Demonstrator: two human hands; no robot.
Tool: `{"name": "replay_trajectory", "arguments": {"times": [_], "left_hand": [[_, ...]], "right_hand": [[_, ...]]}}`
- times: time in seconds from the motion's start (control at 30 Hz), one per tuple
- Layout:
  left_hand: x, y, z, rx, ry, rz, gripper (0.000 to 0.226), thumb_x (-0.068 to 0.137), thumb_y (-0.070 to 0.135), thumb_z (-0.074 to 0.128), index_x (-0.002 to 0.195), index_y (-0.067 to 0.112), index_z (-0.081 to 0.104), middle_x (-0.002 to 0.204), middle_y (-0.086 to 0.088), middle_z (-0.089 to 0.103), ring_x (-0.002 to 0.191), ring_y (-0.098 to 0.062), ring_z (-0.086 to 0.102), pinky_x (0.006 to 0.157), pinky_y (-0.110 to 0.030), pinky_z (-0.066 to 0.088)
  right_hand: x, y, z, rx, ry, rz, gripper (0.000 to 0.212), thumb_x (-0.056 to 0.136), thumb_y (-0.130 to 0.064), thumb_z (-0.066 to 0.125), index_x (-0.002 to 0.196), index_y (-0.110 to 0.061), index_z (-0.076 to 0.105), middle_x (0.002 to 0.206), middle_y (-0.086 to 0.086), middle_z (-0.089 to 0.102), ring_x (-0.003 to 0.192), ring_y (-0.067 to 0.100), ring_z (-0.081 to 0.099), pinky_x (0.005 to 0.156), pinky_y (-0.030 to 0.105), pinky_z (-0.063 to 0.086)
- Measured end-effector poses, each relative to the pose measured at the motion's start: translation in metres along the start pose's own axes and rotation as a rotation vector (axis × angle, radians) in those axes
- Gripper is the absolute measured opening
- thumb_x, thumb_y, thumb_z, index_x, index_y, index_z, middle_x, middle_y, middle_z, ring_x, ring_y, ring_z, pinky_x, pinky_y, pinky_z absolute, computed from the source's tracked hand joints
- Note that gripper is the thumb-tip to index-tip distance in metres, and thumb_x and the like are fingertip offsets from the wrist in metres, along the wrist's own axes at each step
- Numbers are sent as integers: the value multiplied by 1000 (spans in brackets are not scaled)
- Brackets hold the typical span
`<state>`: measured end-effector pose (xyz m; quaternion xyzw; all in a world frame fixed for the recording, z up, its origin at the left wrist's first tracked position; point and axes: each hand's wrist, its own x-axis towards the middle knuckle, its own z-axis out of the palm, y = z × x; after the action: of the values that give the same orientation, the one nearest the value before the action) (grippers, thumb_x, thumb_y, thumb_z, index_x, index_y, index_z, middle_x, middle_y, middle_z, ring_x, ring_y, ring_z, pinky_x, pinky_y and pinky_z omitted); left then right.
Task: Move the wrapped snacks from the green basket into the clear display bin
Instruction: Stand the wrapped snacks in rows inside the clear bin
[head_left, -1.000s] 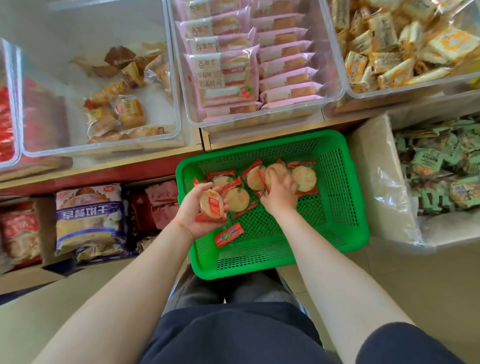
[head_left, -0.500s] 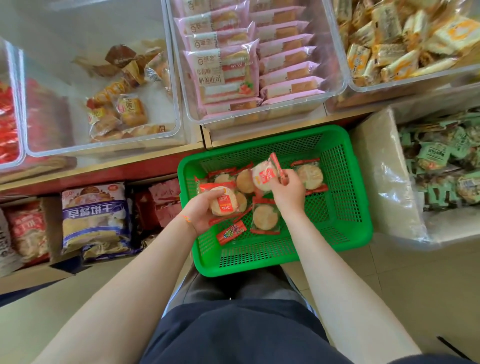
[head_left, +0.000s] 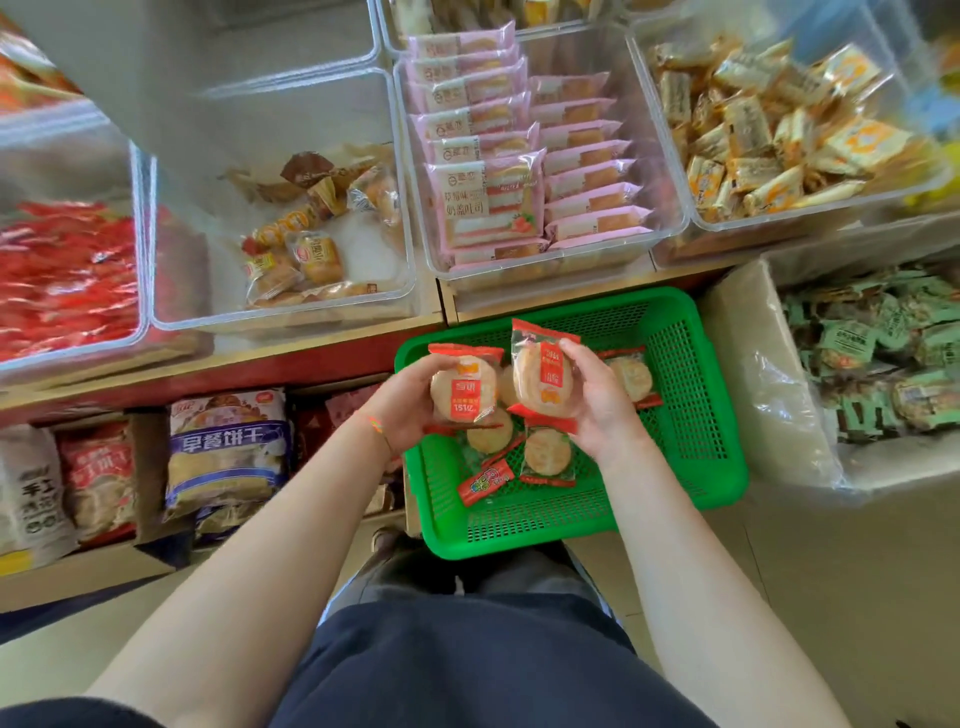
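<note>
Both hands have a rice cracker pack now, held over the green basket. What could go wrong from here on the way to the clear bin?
1. The left hand seems to hold a stack of rice cracker packs; slick wrappers could slide apart and fall.
2. Several clear bins sit side by side; the packs could land in the pink cake bin instead of the part-empty bin.
3. The green basket appears to rest on the lap; leaning forward might tip it.

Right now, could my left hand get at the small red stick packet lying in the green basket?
Probably not yet. The left hand already grips a round cracker pack. The red stick packet lies uncovered in the green basket just below it, so the path looks free once the hand is emptied.
</note>
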<state>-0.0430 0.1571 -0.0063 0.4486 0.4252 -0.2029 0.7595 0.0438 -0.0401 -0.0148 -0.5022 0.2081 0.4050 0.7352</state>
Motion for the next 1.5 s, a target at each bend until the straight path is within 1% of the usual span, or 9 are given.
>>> {"name": "replay_trajectory", "arguments": {"times": [0.17,0.27,0.47,0.53,0.67,0.83,1.13,1.33,1.5], "left_hand": [[-22,13,-29,78,16,49,30,90,28,61,113,9,64,99,-11,72,77,-22,69,66,-30,58],[-33,14,-61,113,42,77,29,86,35,64,105,14,69,94,-7,75,80,-22,69,86,-38,50],[-66,12,-169,160,74,203,20,93,28,61,99,12,72,93,-10,75,77,-21,71,74,-32,54],[-82,14,-224,148,63,198,22,93,27,60,103,10,71,93,-10,75,77,-22,71,75,-35,56],[-118,36,-344,187,13,193,15,91,12,56,103,11,65,91,-9,72,76,-21,68,68,-32,56],[-156,63,-459,186,-45,195,22,90,11,59,111,13,65,82,-3,73,70,-14,71,54,-26,55],[-166,112,-504,102,-141,227,22,93,20,51,97,15,72,79,-6,68,68,-16,64,65,-33,55],[-141,164,-532,44,282,453,15,83,28,61,87,15,69,94,-13,72,86,-29,71,81,-53,58],[-100,228,-550,370,615,745,21,78,27,65,90,18,49,89,-3,58,76,-19,53,70,-38,46]], "right_hand": [[-21,-1,46,-213,-10,-36,31,102,-35,48,120,-10,55,105,10,69,87,21,70,69,35,58],[-32,14,85,-320,-132,-27,37,94,-13,63,127,-10,48,108,10,68,86,22,70,61,34,59],[-42,81,187,-569,-375,29,62,80,8,71,134,-12,47,125,18,64,113,29,64,93,42,55],[-48,108,233,-649,-318,2,58,82,8,70,135,-3,47,125,20,64,111,27,65,92,36,55],[-54,154,329,-648,-136,-90,46,81,5,73,118,-6,49,100,12,67,79,14,65,62,23,49],[-54,186,442,-651,-208,-174,33,77,-15,80,108,-10,69,107,15,72,99,30,65,88,44,47],[-33,200,546,-1044,-231,-208,14,88,-30,72,100,-24,70,97,-4,75,91,10,72,83,30,57],[14,171,563,-932,-25,-364,20,92,-32,66,106,-19,64,96,-4,71,86,11,68,69,23,56],[85,119,571,-1029,235,-691,14,96,-30,60,106,-21,58,95,-5,64,89,14,62,68,23,45]]}}
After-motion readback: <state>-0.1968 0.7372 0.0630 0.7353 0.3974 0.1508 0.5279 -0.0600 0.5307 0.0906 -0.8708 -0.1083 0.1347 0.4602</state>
